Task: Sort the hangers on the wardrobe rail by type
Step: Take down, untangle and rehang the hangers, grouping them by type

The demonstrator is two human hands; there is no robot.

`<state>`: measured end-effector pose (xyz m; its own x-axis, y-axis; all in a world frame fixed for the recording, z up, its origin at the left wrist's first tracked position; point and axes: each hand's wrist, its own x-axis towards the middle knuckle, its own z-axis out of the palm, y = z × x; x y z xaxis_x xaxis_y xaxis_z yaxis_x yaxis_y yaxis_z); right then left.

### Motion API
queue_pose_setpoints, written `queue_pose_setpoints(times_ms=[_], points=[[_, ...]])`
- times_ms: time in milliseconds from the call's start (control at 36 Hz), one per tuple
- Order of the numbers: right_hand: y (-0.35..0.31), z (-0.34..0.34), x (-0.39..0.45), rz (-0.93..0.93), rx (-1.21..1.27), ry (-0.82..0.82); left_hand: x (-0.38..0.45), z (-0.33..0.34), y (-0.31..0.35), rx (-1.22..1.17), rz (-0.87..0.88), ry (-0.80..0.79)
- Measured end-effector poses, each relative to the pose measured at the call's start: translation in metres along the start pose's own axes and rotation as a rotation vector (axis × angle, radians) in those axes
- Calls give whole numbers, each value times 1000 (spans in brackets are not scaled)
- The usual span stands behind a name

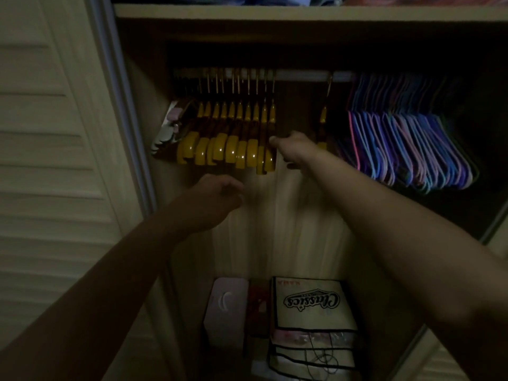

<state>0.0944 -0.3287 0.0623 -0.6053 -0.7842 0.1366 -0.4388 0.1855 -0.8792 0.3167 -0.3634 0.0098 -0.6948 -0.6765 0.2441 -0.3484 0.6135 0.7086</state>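
Note:
A pale wardrobe rail (302,75) runs across the dim wardrobe. Several yellow-and-brown wooden hangers (233,144) hang bunched at its left. One more wooden hanger (323,116) hangs alone further right. Several thin blue, purple and pink hangers (406,144) crowd the right end. My right hand (294,151) reaches into the gap between the wooden bunch and the lone hanger, its thumb touching the rightmost hanger of the bunch; whether it grips anything is hidden. My left hand (217,193) hovers below the wooden bunch, fingers loosely curled, holding nothing.
A louvred door (49,160) stands at the left. A few pale clip hangers (167,127) sit at the far left of the rail. On the wardrobe floor lie a pink box (228,309) and a "Classics" bag (310,301). A shelf (302,12) runs above.

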Motion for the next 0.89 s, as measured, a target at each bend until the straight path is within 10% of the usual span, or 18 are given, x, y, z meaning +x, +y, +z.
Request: queue_pose_setpoints(times_ms=[306,556,889], points=[[3,11,6,5,320,99,-16,-12,-12,-1,-22,-3],[-17,-15,30,-244,79,334,-31,-22,-16,-41,-101,6],[-15,-7,21,71,166,199,-52,-10,-19,-150,-196,19]])
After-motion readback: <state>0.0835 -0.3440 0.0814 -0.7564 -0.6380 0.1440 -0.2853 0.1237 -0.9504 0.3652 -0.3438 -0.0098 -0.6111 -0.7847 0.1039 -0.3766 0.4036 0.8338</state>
